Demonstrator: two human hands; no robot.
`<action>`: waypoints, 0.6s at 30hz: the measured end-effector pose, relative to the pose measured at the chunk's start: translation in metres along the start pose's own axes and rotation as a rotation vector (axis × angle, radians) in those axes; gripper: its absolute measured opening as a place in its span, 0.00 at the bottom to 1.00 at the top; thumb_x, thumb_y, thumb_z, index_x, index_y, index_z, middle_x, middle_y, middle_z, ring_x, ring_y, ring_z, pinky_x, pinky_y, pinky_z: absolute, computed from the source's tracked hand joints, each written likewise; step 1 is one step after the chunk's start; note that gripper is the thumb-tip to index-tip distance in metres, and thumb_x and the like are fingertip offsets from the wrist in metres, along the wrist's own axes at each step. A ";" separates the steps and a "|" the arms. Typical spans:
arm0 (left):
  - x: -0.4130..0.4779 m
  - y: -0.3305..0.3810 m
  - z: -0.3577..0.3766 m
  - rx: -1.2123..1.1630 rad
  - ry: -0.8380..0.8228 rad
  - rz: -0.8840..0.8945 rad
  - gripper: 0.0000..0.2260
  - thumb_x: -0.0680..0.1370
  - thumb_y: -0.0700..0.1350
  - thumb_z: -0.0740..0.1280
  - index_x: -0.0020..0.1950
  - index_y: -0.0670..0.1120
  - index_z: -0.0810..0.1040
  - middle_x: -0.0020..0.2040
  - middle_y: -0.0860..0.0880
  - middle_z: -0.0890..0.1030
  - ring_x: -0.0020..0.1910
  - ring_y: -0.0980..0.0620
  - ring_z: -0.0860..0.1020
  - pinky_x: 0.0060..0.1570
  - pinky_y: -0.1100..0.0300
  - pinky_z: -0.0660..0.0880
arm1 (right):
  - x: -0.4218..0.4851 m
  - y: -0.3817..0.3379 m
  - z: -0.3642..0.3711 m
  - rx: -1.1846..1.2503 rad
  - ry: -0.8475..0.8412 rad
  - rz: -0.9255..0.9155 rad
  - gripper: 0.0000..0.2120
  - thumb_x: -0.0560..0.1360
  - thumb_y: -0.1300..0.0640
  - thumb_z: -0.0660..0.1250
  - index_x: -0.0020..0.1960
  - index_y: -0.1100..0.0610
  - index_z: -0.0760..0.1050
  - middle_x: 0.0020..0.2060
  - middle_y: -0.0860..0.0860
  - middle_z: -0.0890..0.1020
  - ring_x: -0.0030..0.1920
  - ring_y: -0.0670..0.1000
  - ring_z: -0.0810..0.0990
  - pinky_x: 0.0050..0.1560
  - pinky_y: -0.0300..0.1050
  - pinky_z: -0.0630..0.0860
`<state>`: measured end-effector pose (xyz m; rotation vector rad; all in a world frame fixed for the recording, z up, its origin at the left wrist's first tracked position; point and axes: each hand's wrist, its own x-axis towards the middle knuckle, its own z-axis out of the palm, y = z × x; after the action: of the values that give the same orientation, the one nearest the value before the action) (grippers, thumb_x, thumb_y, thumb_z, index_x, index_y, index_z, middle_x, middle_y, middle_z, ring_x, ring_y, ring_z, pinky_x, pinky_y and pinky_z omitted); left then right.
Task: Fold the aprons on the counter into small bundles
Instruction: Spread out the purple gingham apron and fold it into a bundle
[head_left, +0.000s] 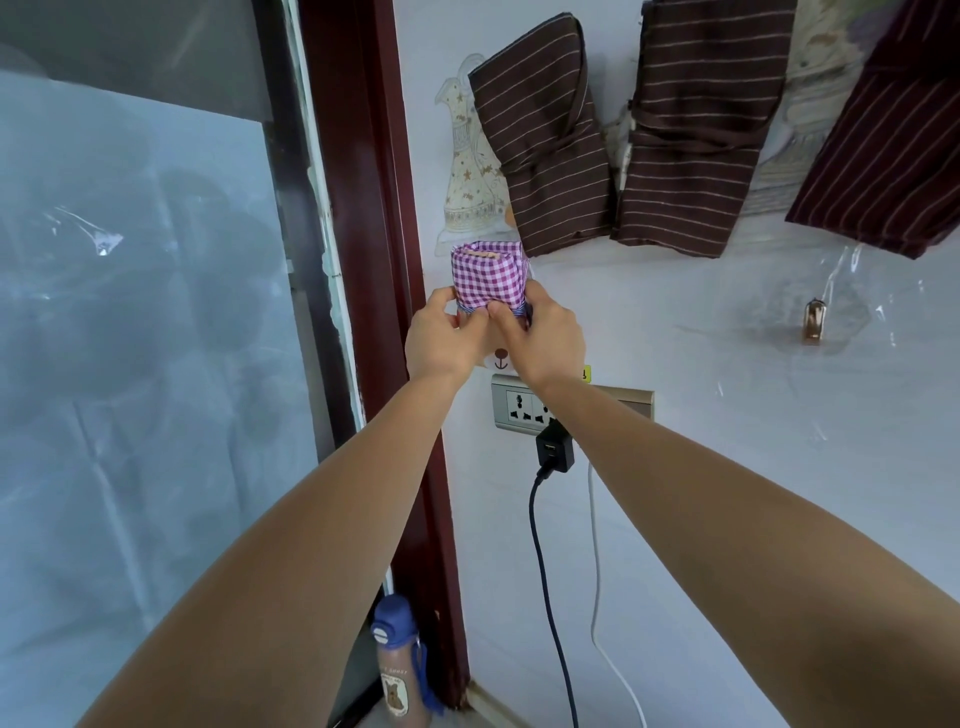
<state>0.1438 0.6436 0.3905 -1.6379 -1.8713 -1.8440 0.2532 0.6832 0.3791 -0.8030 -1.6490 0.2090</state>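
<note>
A small folded bundle of purple-and-white checked apron (485, 276) is held up against the white wall, just right of the dark red door frame. My left hand (445, 335) pinches its lower left edge. My right hand (543, 335) grips its lower right edge, thumb on the front. Both arms reach up and forward. Three brown striped aprons hang folded on the wall above: one (545, 140) directly over the bundle, one (691, 130) to its right, and a darker one (883, 135) at the far right.
A wall socket (519, 408) with a black charger (555, 449) and its cable sits just below my hands. A bare metal hook (814, 319) is on the wall to the right. A blue-capped bottle (397, 670) stands low by the door frame (374, 208).
</note>
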 end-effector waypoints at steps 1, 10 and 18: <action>-0.001 0.000 -0.001 -0.002 -0.004 -0.009 0.17 0.79 0.54 0.65 0.66 0.49 0.73 0.39 0.55 0.76 0.36 0.58 0.75 0.38 0.64 0.72 | 0.000 0.000 -0.001 0.007 -0.012 0.005 0.17 0.78 0.45 0.65 0.60 0.57 0.75 0.43 0.54 0.82 0.43 0.56 0.80 0.43 0.50 0.76; -0.013 0.008 -0.001 0.048 -0.054 -0.109 0.23 0.77 0.58 0.65 0.68 0.49 0.69 0.58 0.45 0.78 0.51 0.46 0.80 0.51 0.52 0.78 | -0.014 -0.006 -0.010 0.118 -0.044 0.091 0.18 0.78 0.49 0.66 0.63 0.58 0.71 0.51 0.54 0.82 0.49 0.53 0.80 0.49 0.49 0.77; -0.040 0.017 -0.018 0.097 -0.190 -0.234 0.19 0.79 0.50 0.66 0.66 0.42 0.73 0.58 0.44 0.77 0.56 0.43 0.78 0.57 0.46 0.77 | -0.034 -0.016 -0.020 0.031 -0.099 0.240 0.15 0.78 0.56 0.65 0.62 0.60 0.70 0.57 0.56 0.74 0.54 0.57 0.76 0.52 0.50 0.75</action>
<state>0.1616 0.6010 0.3815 -1.6778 -2.2809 -1.6920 0.2663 0.6447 0.3657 -0.9799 -1.6348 0.4479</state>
